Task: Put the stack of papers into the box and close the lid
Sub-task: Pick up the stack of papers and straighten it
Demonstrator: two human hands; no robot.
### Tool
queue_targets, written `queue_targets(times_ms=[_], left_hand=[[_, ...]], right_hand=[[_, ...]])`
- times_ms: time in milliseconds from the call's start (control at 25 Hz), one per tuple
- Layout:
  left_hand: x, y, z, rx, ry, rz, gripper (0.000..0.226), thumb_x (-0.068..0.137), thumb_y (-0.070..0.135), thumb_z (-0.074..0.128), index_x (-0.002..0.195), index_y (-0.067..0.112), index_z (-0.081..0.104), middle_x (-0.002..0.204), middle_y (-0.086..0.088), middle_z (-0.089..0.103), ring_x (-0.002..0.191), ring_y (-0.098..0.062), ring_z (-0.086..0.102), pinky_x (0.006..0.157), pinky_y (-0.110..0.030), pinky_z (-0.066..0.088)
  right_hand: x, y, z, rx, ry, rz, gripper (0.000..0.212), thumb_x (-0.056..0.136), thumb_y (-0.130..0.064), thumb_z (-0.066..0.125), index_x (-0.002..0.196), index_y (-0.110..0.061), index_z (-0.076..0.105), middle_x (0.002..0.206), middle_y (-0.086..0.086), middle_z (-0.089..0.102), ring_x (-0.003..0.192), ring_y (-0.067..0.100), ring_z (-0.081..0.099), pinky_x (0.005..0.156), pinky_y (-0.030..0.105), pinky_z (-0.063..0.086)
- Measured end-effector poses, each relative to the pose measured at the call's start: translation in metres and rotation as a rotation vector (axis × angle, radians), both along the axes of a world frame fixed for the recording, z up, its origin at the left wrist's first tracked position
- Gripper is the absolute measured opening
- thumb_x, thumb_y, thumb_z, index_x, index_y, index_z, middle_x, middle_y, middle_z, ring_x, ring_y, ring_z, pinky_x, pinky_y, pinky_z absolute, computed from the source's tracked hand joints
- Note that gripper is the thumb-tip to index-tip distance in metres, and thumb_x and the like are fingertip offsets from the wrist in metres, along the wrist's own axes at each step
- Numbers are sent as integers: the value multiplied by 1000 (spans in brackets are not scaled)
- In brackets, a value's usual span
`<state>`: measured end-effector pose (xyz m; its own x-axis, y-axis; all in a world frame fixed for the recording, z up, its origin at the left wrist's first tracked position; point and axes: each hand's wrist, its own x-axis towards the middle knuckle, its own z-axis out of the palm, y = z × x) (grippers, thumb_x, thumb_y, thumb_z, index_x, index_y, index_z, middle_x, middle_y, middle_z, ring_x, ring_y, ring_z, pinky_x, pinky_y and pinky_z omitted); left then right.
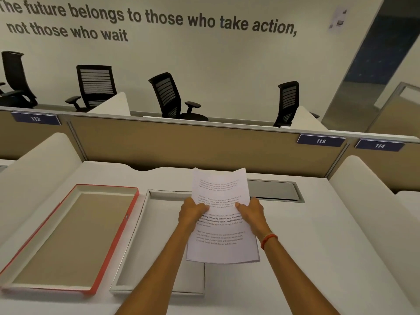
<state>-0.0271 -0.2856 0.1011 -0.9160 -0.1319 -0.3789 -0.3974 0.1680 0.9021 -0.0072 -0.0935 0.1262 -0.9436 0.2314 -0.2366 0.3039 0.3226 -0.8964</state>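
Stack of papers point(221, 214), gripped by both hands, above open box point(145, 235)

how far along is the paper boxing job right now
Done: the box is open, and its red-edged lid lies upside down on the desk beside it. In hand: the left hand and right hand grip the stack of papers by its sides, held over the box's right part, not yet inside. Left: lay the papers in the box, then put the lid on.

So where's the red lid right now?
The red lid lies upside down on the desk's left side, beside the open white box.
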Motion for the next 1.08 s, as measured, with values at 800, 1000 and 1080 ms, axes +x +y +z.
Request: queue_targets(times_ms=[800, 1000, 1080], left_hand=[[15, 167, -19, 235, 351, -38, 52, 86, 15, 70, 130, 26, 47, 115, -2, 66, 102, -24, 69, 77, -39, 63], [19, 174, -25, 212, 370, -71, 52, 86, 16, 70, 131, 23, 46, 115, -3, 65, 103, -24, 68, 77, -34, 63], [21, 177, -31, 181, 358, -96, 46, 85, 20, 70, 125, 25, 47, 112, -3, 65, 103, -25, 67, 75, -32, 62]], right_hand=[[32, 165, -25, -205, 312, -124, 33, 93, -12, 59, 119, -23, 42, 107, -7, 59, 98, 18, 64, 58, 18, 57], [32, 178, -41, -274, 304, -122, 39, 93, -11, 59, 125, -28, 43, 112, -3, 60, 103, 20, 63, 72, 30, 62], [35, 183, -55, -313, 284, -123, 39, 93, -12, 60, 125, -29, 45, 116, 1, 60, 109, 22, 62, 83, 40, 60]])
